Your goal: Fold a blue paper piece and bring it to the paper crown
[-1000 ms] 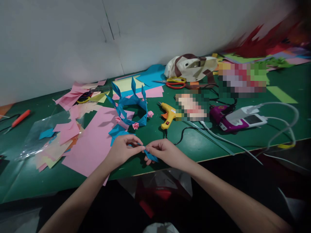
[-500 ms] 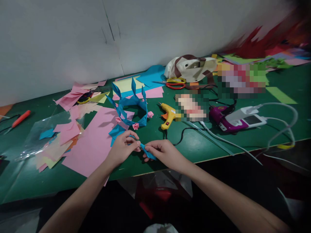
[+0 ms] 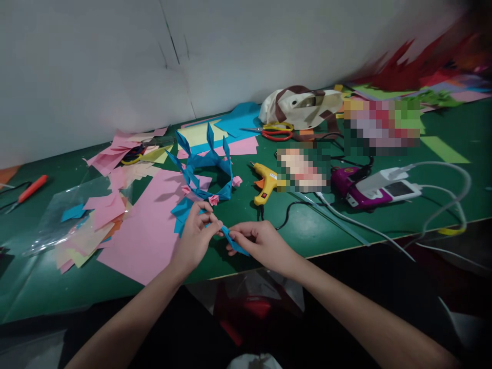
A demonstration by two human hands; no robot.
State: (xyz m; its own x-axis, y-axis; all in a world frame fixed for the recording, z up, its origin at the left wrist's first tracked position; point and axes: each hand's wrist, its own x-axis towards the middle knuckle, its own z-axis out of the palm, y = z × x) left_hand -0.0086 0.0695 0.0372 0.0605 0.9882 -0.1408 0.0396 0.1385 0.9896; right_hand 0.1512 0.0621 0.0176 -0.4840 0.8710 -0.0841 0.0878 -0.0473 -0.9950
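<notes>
Between both hands, near the table's front edge, is a small folded piece of blue paper. My left hand pinches its upper left end between thumb and fingers. My right hand grips the paper lower down, thumb on top. Just beyond them stands a blue paper crown with pointed tips and several pink paper roses round its lower edge. More blue paper lies to the left of my left hand, partly hidden by it. A yellow glue gun rests beyond my right hand.
Pink sheets and paper scraps cover the green table's left side. Scissors lie by a white and brown bag. A purple power strip with white cables stands right. An orange-handled tool lies far left.
My left hand has tilted slightly more upright, its fingers rising a little by the crown. My right hand keeps almost the same hold on the blue paper.
</notes>
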